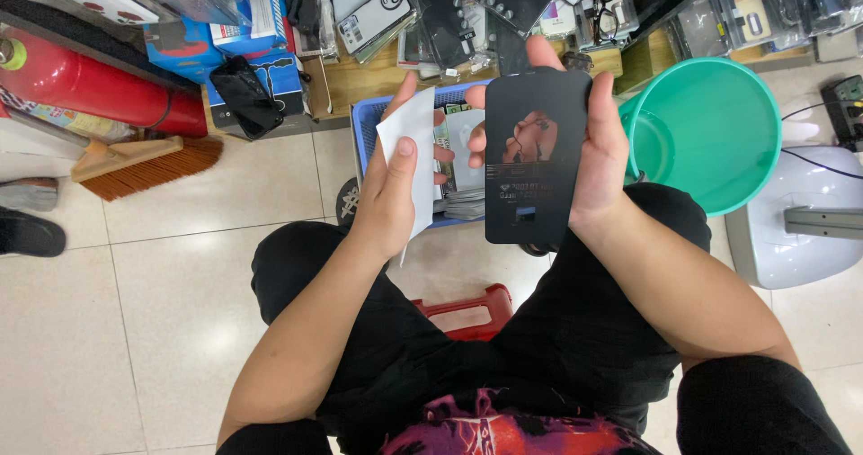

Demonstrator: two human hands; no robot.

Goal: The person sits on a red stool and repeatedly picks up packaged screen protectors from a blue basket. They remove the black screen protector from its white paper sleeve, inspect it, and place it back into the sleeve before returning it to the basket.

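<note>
My left hand [388, 185] grips a small white flat sleeve [415, 145], thumb pressed on its face. My right hand [600, 145] holds a flat black rectangular package [536, 154] upright by its right edge, fingers curled over the top. Both are held above a blue plastic basket [364, 122] filled with several flat packets. The two items sit side by side, nearly touching. My knees in black trousers show below.
A green plastic bucket [719, 131] stands at the right, beside a white device [800, 230]. A red stool [467, 311] sits between my legs. A red cylinder [90, 82] and a broom [148, 163] lie at the left. Shelves of phone cases [467, 10] line the back.
</note>
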